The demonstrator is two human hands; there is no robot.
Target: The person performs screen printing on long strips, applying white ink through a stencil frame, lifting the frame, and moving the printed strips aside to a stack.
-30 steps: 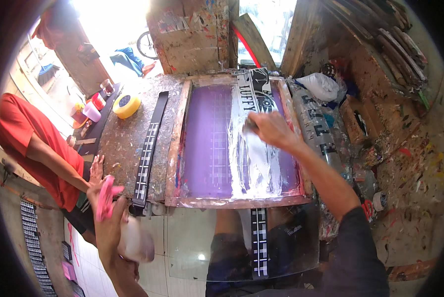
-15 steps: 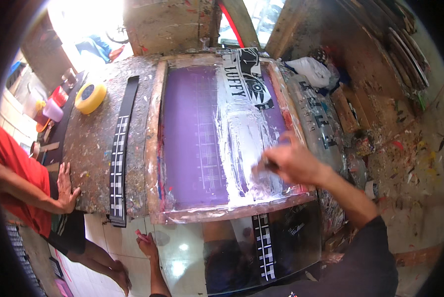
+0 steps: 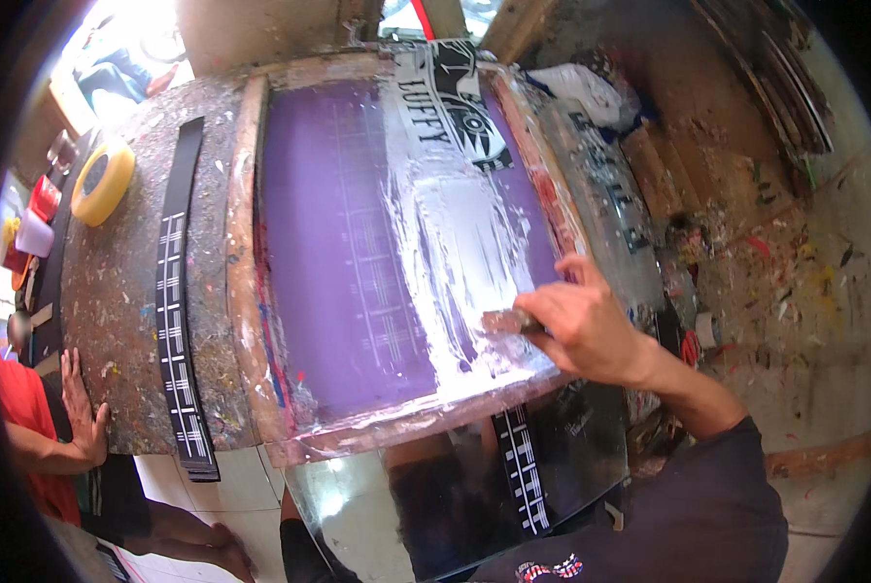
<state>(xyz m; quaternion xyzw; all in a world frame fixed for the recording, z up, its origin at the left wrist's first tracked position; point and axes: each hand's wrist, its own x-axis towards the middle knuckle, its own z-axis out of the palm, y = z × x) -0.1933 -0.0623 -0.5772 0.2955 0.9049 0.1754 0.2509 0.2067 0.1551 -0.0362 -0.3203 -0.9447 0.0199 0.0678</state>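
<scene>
My right hand [image 3: 591, 325] is closed around a small paint-smeared scraper [image 3: 503, 322], its blade on the wet white ink [image 3: 460, 228] near the close right corner of a printing screen. The screen has purple mesh [image 3: 324, 253] and a worn wooden frame [image 3: 249, 291]. A pale pattern of lines runs down the mesh. At its far end lies a black-and-white printed piece [image 3: 469, 121]. Below the frame's near edge, a black strip with white marks [image 3: 523, 476] shows on a dark glossy sheet [image 3: 406, 496]. My left hand is out of view; only a dark sleeve or leg shows low down.
Left of the screen, a long black strip with white marks [image 3: 175, 321] and a yellow tape roll [image 3: 103, 183] lie on the stained table [image 3: 129, 291]. Another person's hand [image 3: 85, 408] rests at the table's left edge. A white plastic bag [image 3: 591, 102] lies at the far right.
The view has shifted, so the table sits further left and higher. My right hand has moved slightly nearer with the scraper. My left hand, seen holding a small pink thing before, has left view.
</scene>
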